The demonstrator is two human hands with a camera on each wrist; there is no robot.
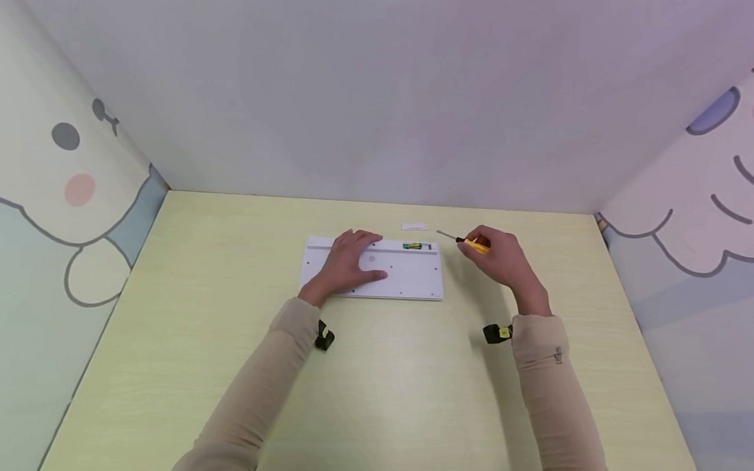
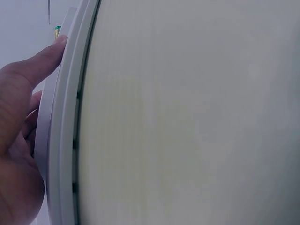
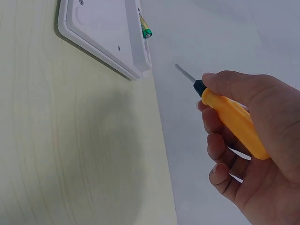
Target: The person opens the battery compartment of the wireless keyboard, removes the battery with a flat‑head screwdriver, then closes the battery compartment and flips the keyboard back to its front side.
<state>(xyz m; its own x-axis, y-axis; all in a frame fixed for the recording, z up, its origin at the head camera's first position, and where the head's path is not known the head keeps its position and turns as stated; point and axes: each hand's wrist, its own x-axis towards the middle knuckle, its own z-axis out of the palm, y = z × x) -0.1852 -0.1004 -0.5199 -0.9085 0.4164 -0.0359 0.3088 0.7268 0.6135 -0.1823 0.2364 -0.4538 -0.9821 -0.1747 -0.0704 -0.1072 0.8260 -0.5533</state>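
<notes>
A white keyboard (image 1: 411, 276) lies face down on the table, small screws dotting its back. Along its raised far strip, the battery slot is uncovered, with a green-and-yellow battery (image 1: 412, 246) inside. My left hand (image 1: 346, 265) rests across the keyboard's left part, thumb and fingers spread apart; in the left wrist view its thumb (image 2: 40, 65) lies along the back near the edge. To the right of the keyboard, my right hand (image 1: 496, 256) holds a screwdriver (image 3: 236, 124) by its yellow handle. The metal tip points away from the palm, above the table and apart from the keyboard.
A small white flat piece (image 1: 414, 226) lies on the table (image 1: 385, 391) just beyond the keyboard. A plain pale wall (image 1: 370, 101) rises behind the table's far edge, and walls with cartoon figures stand at the left and right.
</notes>
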